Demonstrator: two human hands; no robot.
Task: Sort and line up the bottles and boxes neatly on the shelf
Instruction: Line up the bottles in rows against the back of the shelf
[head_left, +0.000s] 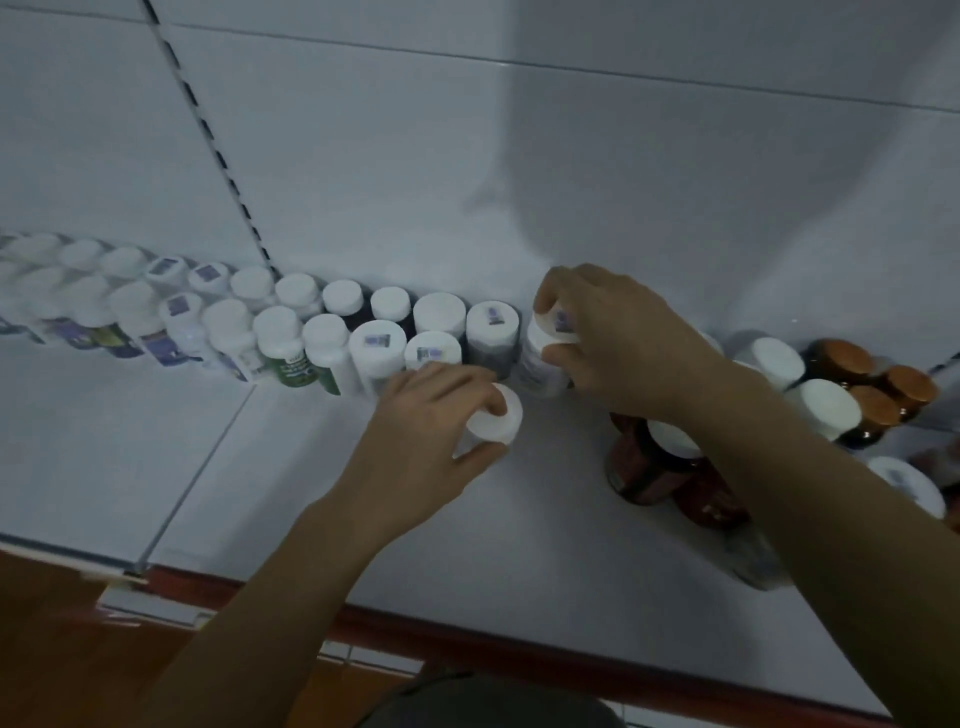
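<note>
A white shelf (260, 467) carries two rows of white-capped bottles (332, 332) along its back panel, running from the far left to the middle. My left hand (421, 431) grips a white-capped bottle (501, 423) by its lid, just in front of the rows' right end. My right hand (613, 338) holds another white-capped bottle (545, 358) with a small sticker on its lid, at the right end of the back row. Both bottles stand upright.
Brown bottles with white lids (654, 467) stand under my right forearm. More white-lidded (821, 410) and orange-lidded bottles (878, 405) crowd the right end. The shelf's red front edge (467, 639) runs below my arms. A slotted upright (218, 156) crosses the back panel.
</note>
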